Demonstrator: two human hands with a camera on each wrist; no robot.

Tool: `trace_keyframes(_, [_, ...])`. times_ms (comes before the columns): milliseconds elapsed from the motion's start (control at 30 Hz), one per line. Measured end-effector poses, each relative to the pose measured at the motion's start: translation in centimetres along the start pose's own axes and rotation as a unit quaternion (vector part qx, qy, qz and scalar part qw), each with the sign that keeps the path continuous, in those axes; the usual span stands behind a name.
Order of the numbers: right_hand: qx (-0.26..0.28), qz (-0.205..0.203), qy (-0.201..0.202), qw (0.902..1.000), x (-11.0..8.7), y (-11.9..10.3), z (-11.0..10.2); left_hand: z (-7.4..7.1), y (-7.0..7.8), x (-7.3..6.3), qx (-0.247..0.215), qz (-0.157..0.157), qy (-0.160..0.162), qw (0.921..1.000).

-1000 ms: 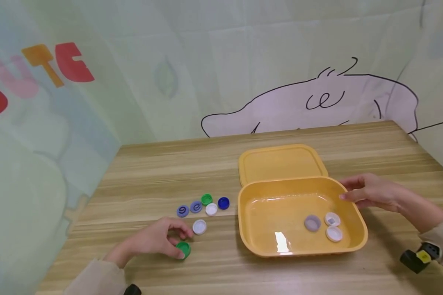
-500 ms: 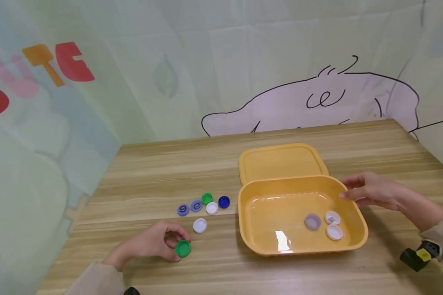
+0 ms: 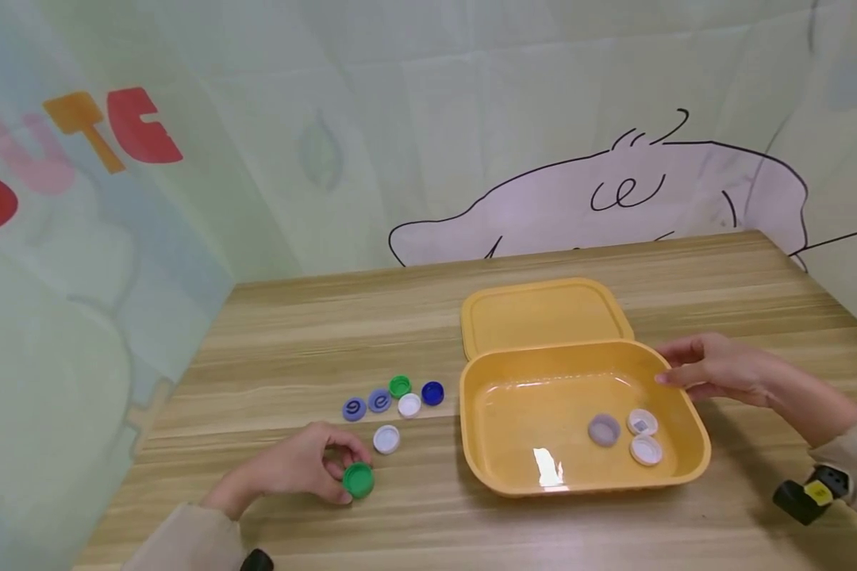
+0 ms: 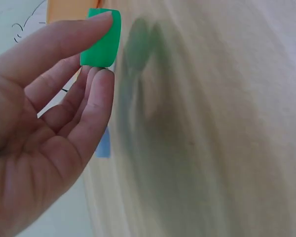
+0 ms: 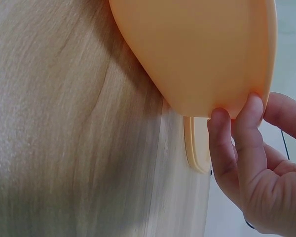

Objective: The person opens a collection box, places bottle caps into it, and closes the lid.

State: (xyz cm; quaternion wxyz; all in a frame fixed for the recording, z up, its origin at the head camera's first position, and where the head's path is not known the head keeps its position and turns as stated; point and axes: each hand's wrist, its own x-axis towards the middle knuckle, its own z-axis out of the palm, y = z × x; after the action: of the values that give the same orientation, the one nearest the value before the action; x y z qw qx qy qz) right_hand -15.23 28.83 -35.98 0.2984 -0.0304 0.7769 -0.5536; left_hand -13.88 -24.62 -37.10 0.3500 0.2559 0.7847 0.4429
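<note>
My left hand [image 3: 301,464] pinches a green bottle cap [image 3: 358,480] between thumb and fingers, its hollow side facing up towards the head camera. In the left wrist view the cap [image 4: 102,39] sits between the thumb tip and the fingertips, apart from the tabletop. My right hand [image 3: 721,371] grips the right rim of a yellow plastic box [image 3: 471,428]. The thumb is over the edge and the fingers press the outer wall, as the right wrist view shows of the box's side [image 5: 202,54]. Inside the box lie a greyish-purple cap [image 3: 604,430] and two white caps [image 3: 646,450].
A yellow lid [image 3: 543,317] lies flat behind the box. Left of the box are a white cap [image 3: 386,438], another white cap [image 3: 409,405], a green cap [image 3: 400,386], a dark blue cap [image 3: 432,392] and two light blue marked caps [image 3: 354,408]. A printed curtain [image 3: 328,159] hangs behind the wooden table.
The green cap under my left fingers has been picked up and turned slightly towards the camera. My right hand stays on the box rim.
</note>
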Motion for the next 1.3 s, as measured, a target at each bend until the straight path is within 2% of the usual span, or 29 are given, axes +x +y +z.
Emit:
trace_keyframes(100, [-0.001,-0.002,0.001,1.0,0.0,0.0,0.0,0.0,0.8,0.4,0.021,0.003,-0.002,0.9998])
trace_keyframes(367, [0.001,0.0,0.002,1.0,0.1,0.0,0.0,-0.1,3.3,2.0,0.057,-0.017,-0.005,0.9982])
trace_keyframes(567, [-0.002,0.001,0.002,1.0,0.0,0.0,0.1,0.1,5.0,2.9,0.072,-0.038,0.008,0.9967])
trace_keyframes(733, [-0.002,-0.001,0.002,1.0,0.0,0.0,0.0,0.3,6.4,3.6,0.092,-0.036,0.018,0.9949])
trace_keyframes(967, [0.001,-0.004,0.001,1.0,-0.1,0.0,0.0,0.3,8.5,4.7,0.117,-0.019,0.015,0.9928])
trace_keyframes(1200, [0.001,-0.003,0.002,1.0,-0.1,0.0,0.0,0.4,10.8,6.1,0.142,0.021,-0.012,0.9896])
trace_keyframes(1300, [0.003,-0.002,0.001,1.0,0.0,0.0,0.1,0.7,11.7,6.7,0.154,0.027,-0.019,0.9875])
